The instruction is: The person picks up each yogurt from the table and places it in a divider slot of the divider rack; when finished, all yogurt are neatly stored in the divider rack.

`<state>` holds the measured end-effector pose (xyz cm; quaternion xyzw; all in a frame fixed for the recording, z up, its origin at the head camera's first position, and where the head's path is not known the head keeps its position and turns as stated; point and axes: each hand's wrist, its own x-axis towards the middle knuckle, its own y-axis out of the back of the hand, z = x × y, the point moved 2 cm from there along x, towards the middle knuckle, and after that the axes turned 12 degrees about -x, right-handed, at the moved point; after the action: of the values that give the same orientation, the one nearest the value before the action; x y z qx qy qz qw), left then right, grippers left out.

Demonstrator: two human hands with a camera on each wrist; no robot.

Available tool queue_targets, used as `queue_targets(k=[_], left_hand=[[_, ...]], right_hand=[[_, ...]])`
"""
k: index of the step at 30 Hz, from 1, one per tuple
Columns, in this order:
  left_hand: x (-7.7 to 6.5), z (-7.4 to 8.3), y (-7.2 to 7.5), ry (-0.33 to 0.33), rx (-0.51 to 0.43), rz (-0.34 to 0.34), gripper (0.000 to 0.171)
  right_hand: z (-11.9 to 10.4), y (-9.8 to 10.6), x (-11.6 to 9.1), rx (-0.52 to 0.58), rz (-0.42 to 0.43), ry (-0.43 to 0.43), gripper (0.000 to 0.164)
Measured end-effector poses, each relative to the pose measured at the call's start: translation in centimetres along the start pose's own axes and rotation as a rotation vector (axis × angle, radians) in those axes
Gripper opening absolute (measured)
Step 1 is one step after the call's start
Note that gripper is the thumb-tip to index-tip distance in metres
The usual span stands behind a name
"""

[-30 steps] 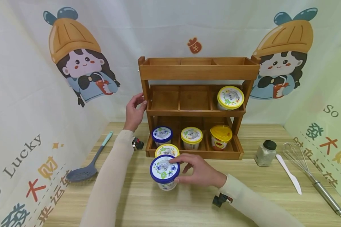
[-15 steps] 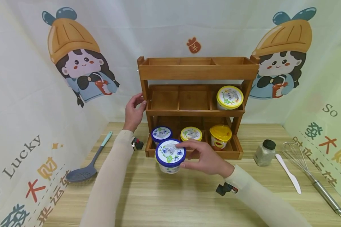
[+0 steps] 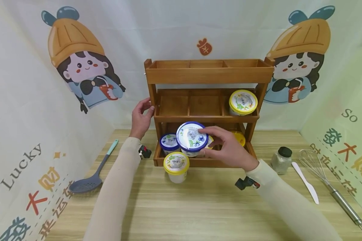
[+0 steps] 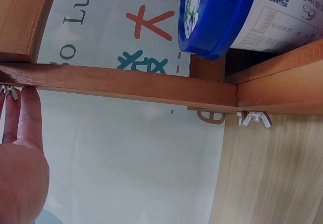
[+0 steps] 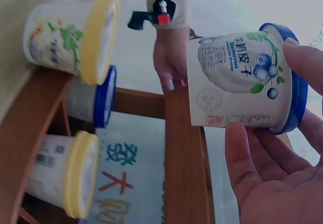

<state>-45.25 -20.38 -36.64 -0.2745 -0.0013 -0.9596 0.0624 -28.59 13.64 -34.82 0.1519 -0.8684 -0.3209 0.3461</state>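
Note:
My right hand [image 3: 229,147] holds a blue-lidded tub with blueberries printed on it [image 3: 192,137], pinched between thumb and fingers. The tub is in the air before the lower tier of a wooden rack [image 3: 209,76], tilted with its lid towards the head camera. Fingertips of my left hand [image 3: 141,118] touch the rack's left side post; the left wrist view shows two fingers fairly straight against it. Another blue-lidded tub [image 3: 169,142] stands in the lower left compartment. A yellow-lidded tub [image 3: 176,167] stands on the table before the rack, and another [image 3: 243,102] at the middle tier's right.
Partly hidden behind my right hand, a yellow-lidded tub [image 3: 210,142] and a yellow-topped cup [image 3: 239,138] stand on the lower tier. To the left lies a slotted spoon [image 3: 87,183]. A black-capped jar [image 3: 282,161], white plastic knife [image 3: 306,184] and whisk [image 3: 335,194] are at right.
My right hand has lifted the blue-lidded tub from low over the table up and to the right, uncovering the yellow-lidded tub on the table. My left hand stays at the post.

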Motion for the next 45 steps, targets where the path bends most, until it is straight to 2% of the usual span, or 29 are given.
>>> queue_targets(k=[6, 14, 19, 26, 35, 45], left_hand=[[0.2, -0.1, 0.1, -0.004, -0.007, -0.009, 0.041], [0.1, -0.2, 0.2, 0.008, -0.028, -0.007, 0.042], [0.1, 0.5, -0.1, 0.020, -0.008, 0.009, 0.043], [-0.4, 1.5, -0.5, 0.038, 0.000, 0.008, 0.043], [0.1, -0.1, 0.1, 0.017, -0.004, 0.001, 0.042], [0.0, -0.3, 0.2, -0.009, -0.003, -0.004, 0.041]], right_hand=[[0.2, 1.7, 1.5, -0.043, 0.084, -0.043, 0.063], [0.8, 3.1, 3.0, -0.063, 0.192, -0.022, 0.063], [1.0, 3.6, 3.8, -0.062, 0.230, -0.014, 0.064], [1.9, 3.5, 4.5, -0.099, 0.266, -0.023, 0.061], [3.5, 2.7, 5.6, -0.054, 0.347, -0.041, 0.061], [3.8, 2.7, 6.4, -0.011, 0.415, -0.096, 0.059]])
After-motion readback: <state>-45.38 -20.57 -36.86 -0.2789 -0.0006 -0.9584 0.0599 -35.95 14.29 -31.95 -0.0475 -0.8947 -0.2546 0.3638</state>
